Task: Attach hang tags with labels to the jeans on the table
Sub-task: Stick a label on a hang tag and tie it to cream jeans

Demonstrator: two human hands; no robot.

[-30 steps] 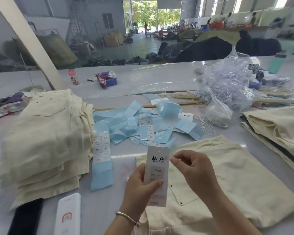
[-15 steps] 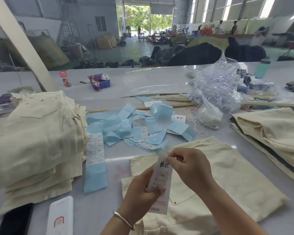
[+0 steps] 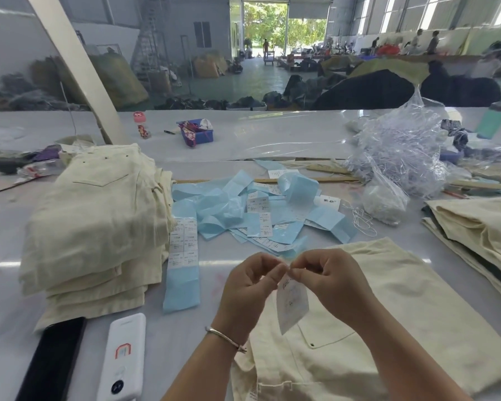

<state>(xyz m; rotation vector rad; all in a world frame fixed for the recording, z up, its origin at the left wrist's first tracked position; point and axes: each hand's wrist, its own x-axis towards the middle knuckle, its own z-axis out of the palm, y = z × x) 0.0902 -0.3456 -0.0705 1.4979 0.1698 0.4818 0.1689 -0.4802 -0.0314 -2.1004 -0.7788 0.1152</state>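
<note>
Hang tag (image 3: pixel 292 305) hung above jeans (image 3: pixel 388 328) – L hand (image 3: pixel 250 287) & R hand (image 3: pixel 327 282) both pinched its top edge. Thin card, light, bends easily; best held by top near hole.

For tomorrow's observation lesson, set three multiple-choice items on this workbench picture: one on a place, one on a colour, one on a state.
1. Where does the folded stack of cream jeans lie?
A. To the left of the blue label strips
B. To their right
C. On top of them

2. What colour is the backing of the label strips?
A. Red
B. Light blue
C. Green

3. How is the white hang tag held?
A. It lies flat on the table
B. It is tucked in a pocket
C. The left hand and right hand pinch its top

Answers: 1 A, the stack is left of the strips; 2 B, the paper is pale blue; 3 C, the tag dangles below both hands' fingers.
</note>
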